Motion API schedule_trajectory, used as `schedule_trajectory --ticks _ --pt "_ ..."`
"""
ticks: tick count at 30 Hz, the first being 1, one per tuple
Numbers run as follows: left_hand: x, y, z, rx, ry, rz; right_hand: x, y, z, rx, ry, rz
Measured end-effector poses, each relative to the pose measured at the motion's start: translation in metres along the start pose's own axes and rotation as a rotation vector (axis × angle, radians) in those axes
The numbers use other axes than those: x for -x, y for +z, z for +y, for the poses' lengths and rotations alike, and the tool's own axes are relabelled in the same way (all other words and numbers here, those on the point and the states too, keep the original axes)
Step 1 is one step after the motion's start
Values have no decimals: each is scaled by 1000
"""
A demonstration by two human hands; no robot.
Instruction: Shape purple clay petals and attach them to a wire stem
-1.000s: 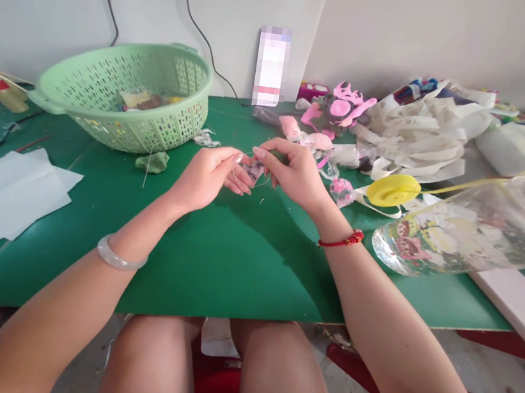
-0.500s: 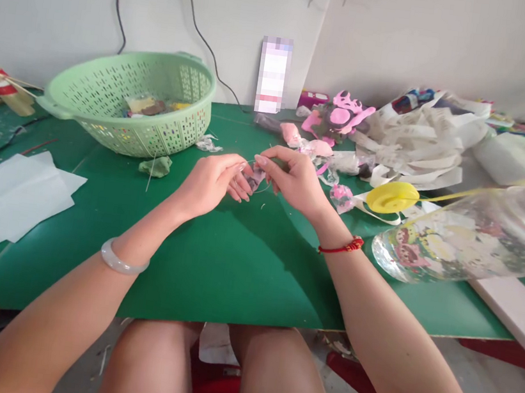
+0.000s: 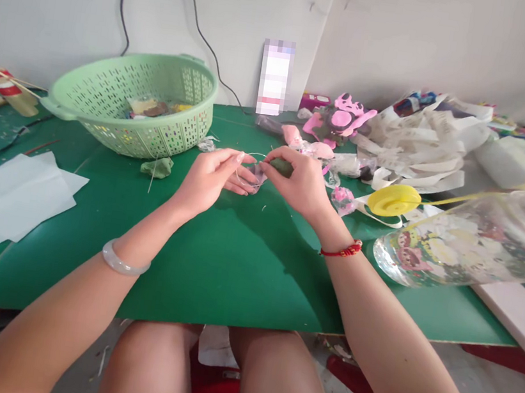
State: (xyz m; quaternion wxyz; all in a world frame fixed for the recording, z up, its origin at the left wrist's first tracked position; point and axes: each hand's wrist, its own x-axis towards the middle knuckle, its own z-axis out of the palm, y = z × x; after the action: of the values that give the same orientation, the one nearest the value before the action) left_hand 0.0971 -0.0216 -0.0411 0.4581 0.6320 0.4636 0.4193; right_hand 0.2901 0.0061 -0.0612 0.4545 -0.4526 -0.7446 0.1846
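Observation:
Above the green table, my left hand (image 3: 211, 180) pinches a thin pale strand (image 3: 248, 186) between thumb and index finger, its other fingers loosely stretched out. The strand curves in a loop between my hands; whether it is thread or wire I cannot tell. My right hand (image 3: 296, 178) is closed with its fingertips at the right side of this loop, by a small purplish piece (image 3: 258, 171). Something dark green (image 3: 282, 167) shows within the curl of my right fingers, mostly hidden.
A green perforated basket (image 3: 126, 130) stands back left, with a grey-green lump (image 3: 157, 168) before it. White sheets (image 3: 14, 202) lie left. Pink figures (image 3: 343, 118), paper strips (image 3: 420, 137), a yellow disc (image 3: 394, 201) and a clear jar (image 3: 474, 240) crowd the right. A phone (image 3: 275, 79) leans on the wall.
The strand's loop shows wider between my hands. My left hand has turned slightly and drawn a little away from my right fingertips.

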Motion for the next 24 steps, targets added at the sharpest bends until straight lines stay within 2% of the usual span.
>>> schedule_trajectory --ticks 3,7,13,18,24 --pt "-1 -1 -1 58 -13 11 0 1 2 33 -10 14" --pt "-4 -3 -5 216 -84 -36 0 1 2 42 -16 36" --pt "-5 -2 -4 404 -123 -63 0 1 0 17 35 18" --pt "-4 -1 -2 443 -127 -86 -1 1 0 -42 52 9" --pt "-5 -1 -4 424 -124 -60 -1 -1 -3 -141 44 0"
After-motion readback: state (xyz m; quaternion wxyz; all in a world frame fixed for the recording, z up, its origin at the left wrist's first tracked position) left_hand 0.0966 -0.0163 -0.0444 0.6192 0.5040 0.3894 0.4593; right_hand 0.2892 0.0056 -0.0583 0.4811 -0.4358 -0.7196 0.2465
